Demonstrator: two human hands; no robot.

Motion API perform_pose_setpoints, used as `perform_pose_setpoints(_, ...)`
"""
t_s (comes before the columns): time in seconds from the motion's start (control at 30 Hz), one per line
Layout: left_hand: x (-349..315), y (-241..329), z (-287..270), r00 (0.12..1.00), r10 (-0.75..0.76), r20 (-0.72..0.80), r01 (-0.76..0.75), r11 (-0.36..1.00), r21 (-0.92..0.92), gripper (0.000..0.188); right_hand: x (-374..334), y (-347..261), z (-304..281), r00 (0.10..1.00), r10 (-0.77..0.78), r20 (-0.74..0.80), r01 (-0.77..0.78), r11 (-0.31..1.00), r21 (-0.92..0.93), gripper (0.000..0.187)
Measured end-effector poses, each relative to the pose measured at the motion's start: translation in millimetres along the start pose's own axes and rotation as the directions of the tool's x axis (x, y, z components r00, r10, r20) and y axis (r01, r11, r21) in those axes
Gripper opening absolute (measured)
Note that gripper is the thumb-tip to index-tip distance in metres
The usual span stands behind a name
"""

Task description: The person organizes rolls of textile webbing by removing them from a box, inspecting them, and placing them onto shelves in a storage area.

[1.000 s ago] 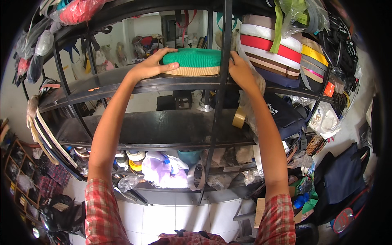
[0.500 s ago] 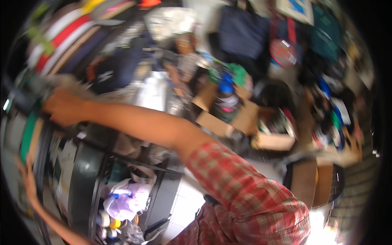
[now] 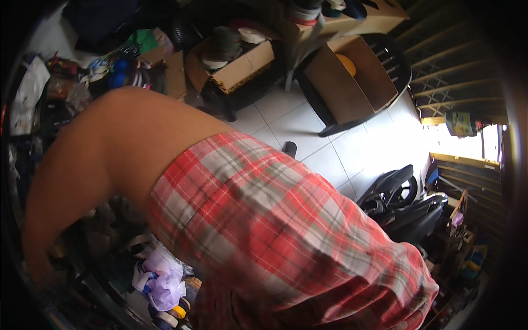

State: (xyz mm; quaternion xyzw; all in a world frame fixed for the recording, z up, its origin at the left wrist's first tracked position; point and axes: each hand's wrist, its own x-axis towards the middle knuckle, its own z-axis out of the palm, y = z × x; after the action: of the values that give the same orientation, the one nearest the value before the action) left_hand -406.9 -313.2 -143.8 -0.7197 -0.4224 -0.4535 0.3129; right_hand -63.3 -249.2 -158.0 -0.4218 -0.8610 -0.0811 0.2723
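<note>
A person's right arm (image 3: 99, 165), bare below a red, white and grey plaid sleeve (image 3: 286, 236), filled most of the frame as it stretched away toward the dark metal rack (image 3: 82, 286) at the lower left. The forearm ran down along the left rim, where the right hand (image 3: 41, 278) sank into shadow at the rack's edge; whether its fingers were spread or closed, and whether they gripped anything, could not be told from where the view stood. The left hand was out of sight altogether.

Beyond the shoulder, a white tiled floor (image 3: 308, 126) caught hard daylight from an opening on the right. On a dark chair (image 3: 385, 60) sat an open cardboard box (image 3: 341, 82) with something yellow-orange inside. Just beside it, to the left, a second cardboard box (image 3: 236, 63) held rolls of webbing tape in grey and white. A black folded stroller or cart (image 3: 401, 203) stood on the tiles near the lit doorway.

Under the arm, low in the rack, lay a pale lilac plastic bag (image 3: 165, 280), with small rolls of tape (image 3: 173, 313), one yellow, just below it. Heaps of bags and packets (image 3: 33, 93) crowded the upper left, too blurred to name singly.
</note>
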Motion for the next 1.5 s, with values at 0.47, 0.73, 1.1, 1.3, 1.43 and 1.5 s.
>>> perform_pose_setpoints(0.47,-43.1,542.9,-62.2,0.908,0.272,0.319,-0.069,0.848,-0.526,0.046,-334.9,-45.3,-169.2,0.931,0.339,-0.134,-0.334,0.941,0.054,0.032)
perform_pose_setpoints(0.73,-81.0,668.3,-80.4,0.768,0.549,0.331,-0.083,0.598,-0.797,0.040,-516.4,-80.0,-205.1,0.779,0.576,-0.246,-0.584,0.810,0.047,0.030)
perform_pose_setpoints(1.1,-252.1,835.6,44.2,0.458,0.865,0.204,0.257,0.091,-0.962,0.034,-706.6,-92.4,-219.6,0.530,0.747,-0.401,-0.789,0.608,0.089,0.027)
perform_pose_setpoints(1.3,-380.6,963.6,-34.9,-0.048,0.998,-0.041,0.781,0.012,-0.624,0.035,-882.4,-183.7,-186.8,-0.288,0.682,-0.672,-0.869,0.109,0.482,0.021)
perform_pose_setpoints(1.43,-409.9,1005.7,-103.0,-0.317,0.941,-0.120,0.854,0.228,-0.467,0.034,-955.0,-270.1,-123.4,-0.760,0.179,-0.625,-0.647,-0.115,0.754,0.016)
perform_pose_setpoints(1.5,-436.0,1034.9,-114.7,-0.414,0.900,-0.137,0.752,0.254,-0.608,0.027,-979.4,-306.4,-103.2,-0.864,0.003,-0.503,-0.503,-0.011,0.864,0.014)
